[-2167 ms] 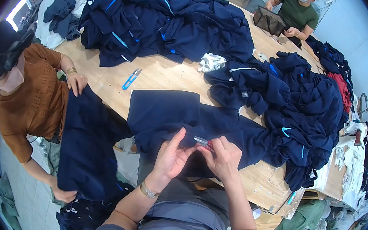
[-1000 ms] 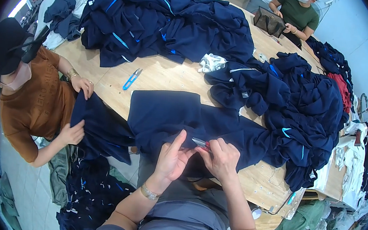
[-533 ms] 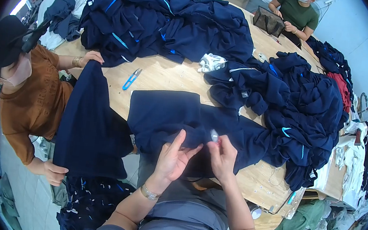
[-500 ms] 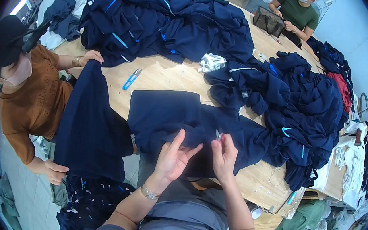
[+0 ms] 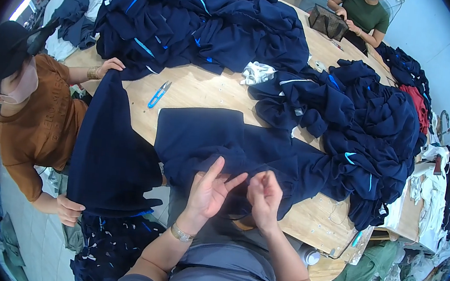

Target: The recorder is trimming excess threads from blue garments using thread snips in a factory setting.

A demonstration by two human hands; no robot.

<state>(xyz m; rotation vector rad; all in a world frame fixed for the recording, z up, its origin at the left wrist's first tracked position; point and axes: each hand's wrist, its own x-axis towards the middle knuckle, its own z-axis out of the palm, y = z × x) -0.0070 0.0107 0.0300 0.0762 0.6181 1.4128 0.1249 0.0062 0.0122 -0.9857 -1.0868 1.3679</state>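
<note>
A dark navy garment [image 5: 198,132] lies spread on the wooden table in front of me. My left hand [image 5: 209,189] is over its near part, palm turned up and fingers apart, with nothing in it. Just to the right, my right hand [image 5: 265,195] is closed, its fingers curled in toward the left hand. The small thread snips in it are hidden by the fingers and blur in this frame. Blue-handled thread snips [image 5: 158,95] lie on the table beyond the garment's left corner.
A co-worker in brown [image 5: 46,116] at my left stretches a navy cloth panel [image 5: 111,150] between both hands. Large navy garment heaps [image 5: 204,23] fill the far side and right. Another person in green [image 5: 363,18] sits behind a dark bag [image 5: 328,22].
My right hand has turned and moved slightly left and down, and the snips' metal tip no longer shows. My left hand stays nearly still. The co-worker's panel has shifted at its lower edge.
</note>
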